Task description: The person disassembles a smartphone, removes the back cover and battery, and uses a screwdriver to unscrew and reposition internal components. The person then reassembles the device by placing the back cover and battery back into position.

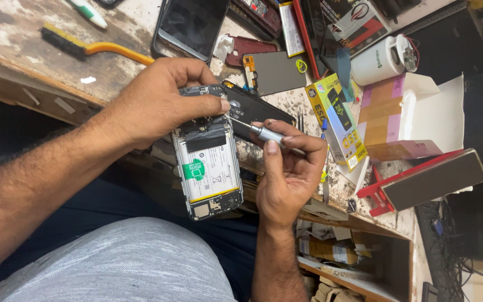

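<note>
My left hand grips the upper end of an opened phone, back cover off, with its white battery and a green sticker showing. Black tape crosses the phone above the battery. My right hand pinches a small silver screwdriver. Its thin tip points at the phone's upper right corner, next to my left thumb. The phone is held over the bench edge, above my lap.
On the worn workbench lie a black phone back cover, a dark tablet, a yellow-handled brush, a yellow box, a brown-and-pink box, a white cylinder, and a red stand. An open drawer holds clutter.
</note>
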